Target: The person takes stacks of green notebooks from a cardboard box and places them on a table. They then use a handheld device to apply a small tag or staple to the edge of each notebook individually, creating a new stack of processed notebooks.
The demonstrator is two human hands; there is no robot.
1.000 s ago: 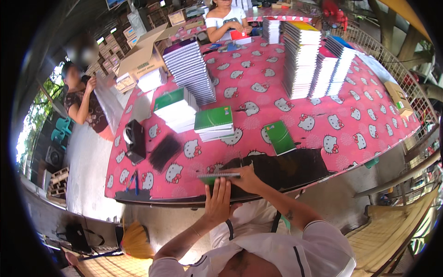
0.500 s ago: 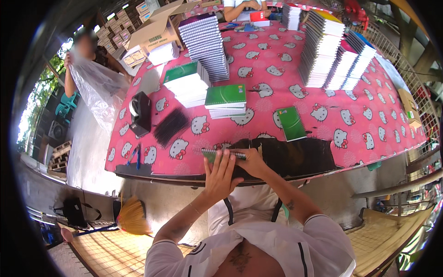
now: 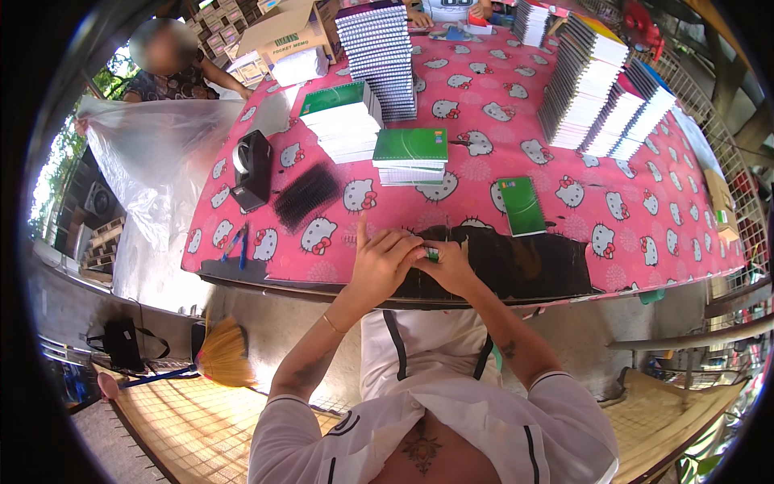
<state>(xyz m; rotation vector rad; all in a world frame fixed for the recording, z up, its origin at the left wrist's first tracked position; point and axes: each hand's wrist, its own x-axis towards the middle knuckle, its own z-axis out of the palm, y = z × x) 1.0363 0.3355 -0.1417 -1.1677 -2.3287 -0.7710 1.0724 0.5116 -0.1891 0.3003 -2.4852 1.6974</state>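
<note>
Left hand (image 3: 383, 262) farther over notebook (image 3: 433, 255) (mostly hidden) — half-curled, grip unclear; right hand (image 3: 450, 268) closed on it.

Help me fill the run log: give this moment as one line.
left hand: over green notebook, mostly hidden | right hand: gripping its right end | second notebook: flat on pink tablecloth

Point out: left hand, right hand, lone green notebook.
Left hand (image 3: 379, 264): head view, back of hand.
Right hand (image 3: 451, 268): head view, back of hand.
Lone green notebook (image 3: 526, 206): head view, mid-cover.
</note>
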